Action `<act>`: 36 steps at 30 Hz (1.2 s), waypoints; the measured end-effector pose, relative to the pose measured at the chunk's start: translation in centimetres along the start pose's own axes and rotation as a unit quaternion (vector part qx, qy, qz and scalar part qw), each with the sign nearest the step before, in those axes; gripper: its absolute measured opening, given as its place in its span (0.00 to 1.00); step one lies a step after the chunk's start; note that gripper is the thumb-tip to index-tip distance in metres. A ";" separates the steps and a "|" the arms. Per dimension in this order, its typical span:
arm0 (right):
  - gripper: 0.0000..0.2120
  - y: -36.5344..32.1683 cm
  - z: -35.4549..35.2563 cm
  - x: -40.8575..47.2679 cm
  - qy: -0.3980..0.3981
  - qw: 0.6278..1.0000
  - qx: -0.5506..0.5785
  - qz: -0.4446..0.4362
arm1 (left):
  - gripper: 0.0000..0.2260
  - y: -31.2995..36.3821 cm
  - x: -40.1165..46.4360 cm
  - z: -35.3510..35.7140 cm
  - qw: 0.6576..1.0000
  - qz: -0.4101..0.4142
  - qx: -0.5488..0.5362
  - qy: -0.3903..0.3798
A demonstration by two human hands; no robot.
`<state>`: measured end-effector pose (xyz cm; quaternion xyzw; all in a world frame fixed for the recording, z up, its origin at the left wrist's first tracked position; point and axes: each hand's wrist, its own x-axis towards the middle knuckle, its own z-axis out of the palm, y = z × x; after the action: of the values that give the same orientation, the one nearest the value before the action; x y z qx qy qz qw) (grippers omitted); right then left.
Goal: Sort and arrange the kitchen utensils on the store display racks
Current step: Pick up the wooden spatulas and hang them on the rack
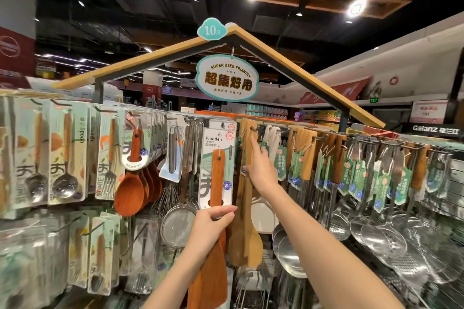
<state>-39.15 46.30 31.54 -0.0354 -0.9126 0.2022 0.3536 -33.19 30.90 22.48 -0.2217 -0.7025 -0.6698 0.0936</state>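
My left hand [213,218] grips the reddish wooden turner [216,178] just below its "Wooden Turner" card [218,143], which hangs on the rack. The turner's wide blade [208,281] reaches down past my wrist. My right hand [258,165] holds the handle of a pale wooden spatula [247,241] that hangs from a hook [253,129], with the index finger pointing up along the handle towards that hook. The two utensils hang side by side, almost touching.
Carded spoons and forks [62,155] fill the left hooks, then orange rice paddles [130,190] and wire strainers [178,226]. Wood-handled steel ladles and skimmers [371,231] with green tags hang to the right. A roof-shaped frame with an oval sign [227,78] tops the rack.
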 end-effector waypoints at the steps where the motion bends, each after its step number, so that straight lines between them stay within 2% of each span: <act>1: 0.41 0.1 -0.2 0.0 -0.011 1.000 -0.015 0.006 | 0.09 0.0 0.0 0.1 1.000 -0.002 0.001 -0.003; 3: 0.37 0.1 -0.8 -0.4 -0.023 0.999 -0.026 0.002 | 0.11 0.0 -0.2 0.4 1.000 -0.008 -0.002 -0.011; 6: 0.28 -0.2 -2.6 -1.3 0.000 1.000 -0.012 -0.023 | 0.12 0.3 -0.5 0.7 0.999 -0.017 -0.019 -0.022; 10: 0.20 -1.6 -5.3 -2.9 0.050 0.992 0.105 -0.041 | 0.13 0.8 -1.1 1.2 0.998 -0.022 -0.040 -0.036; 13: 0.26 -3.1 -6.2 -4.7 -0.003 0.968 0.240 -0.067 | 0.16 1.3 -1.2 1.9 0.998 -0.012 -0.035 -0.048; 15: 0.31 -3.9 -6.0 -5.8 -0.051 0.958 0.269 -0.083 | 0.17 1.6 -1.3 2.0 0.998 -0.007 -0.029 -0.051; 17: 0.34 -4.4 -5.3 -6.5 -0.066 0.957 0.270 -0.086 | 0.17 1.7 -1.3 1.9 0.998 -0.010 -0.033 -0.047; 23: 0.33 -5.3 -3.0 -6.9 -0.032 0.967 0.232 -0.096 | 0.18 1.6 -1.1 0.8 0.999 -0.006 -0.026 -0.038; 27: 0.34 -5.9 -2.4 -6.3 -0.020 0.970 0.227 -0.090 | 0.15 1.6 -0.9 -0.2 0.999 0.046 0.003 -0.015; 32: 0.34 -6.3 -2.0 -5.3 -0.005 0.968 0.234 -0.086 | 0.17 1.4 -0.2 -0.6 0.995 0.099 0.005 0.011; 36: 0.34 -6.0 -1.8 -4.7 0.000 0.965 0.251 -0.070 | 0.21 1.2 0.5 -0.8 0.996 0.085 -0.033 0.015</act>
<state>-33.93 40.42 32.17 0.1188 -0.8327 0.3993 0.3647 -33.21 30.25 23.86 -0.2734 -0.6572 -0.6854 0.1536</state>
